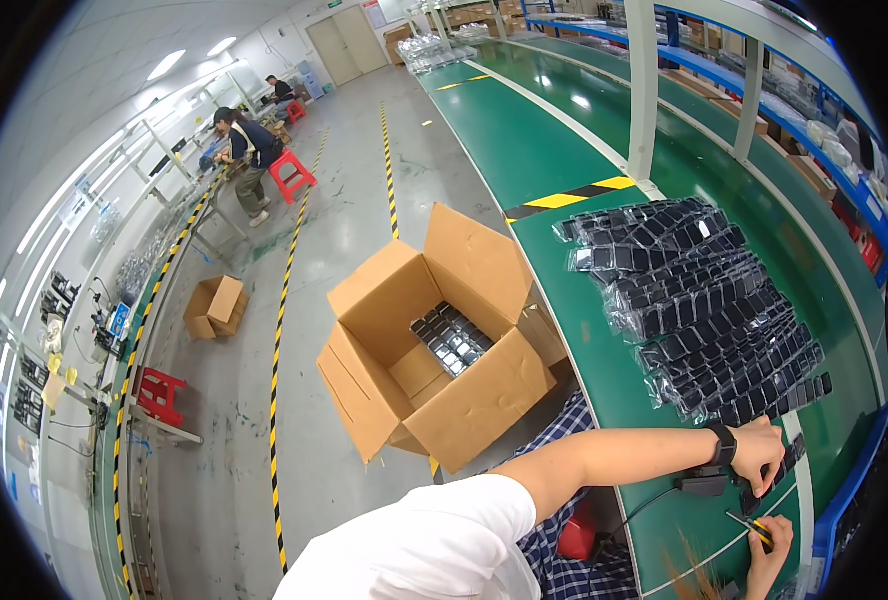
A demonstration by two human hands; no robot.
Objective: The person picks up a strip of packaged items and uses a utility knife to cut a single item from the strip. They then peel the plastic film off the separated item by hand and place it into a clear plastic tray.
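My left hand [757, 455], a black watch [724, 445] on its wrist, reaches across the green workbench [664, 510]. Its fingers are closed and point down at a small black flat piece [750, 497], which they seem to pinch; the fingertips partly cover it. Just nearer, my right hand [774, 550] grips a yellow-and-black hand tool [761, 533] with a thin metal tip aimed toward the left hand. A short row of black pieces [793, 455] lies beside the left hand. Beyond it spreads a large batch of black squarish pieces in clear plastic [704, 300].
An open cardboard box [484, 410] with black pieces inside stands left of the bench. A blue bin [849, 500] edges the right side. Near the watch sits a dark block [702, 485] with a cable. Two people work far left, near a red stool [292, 175].
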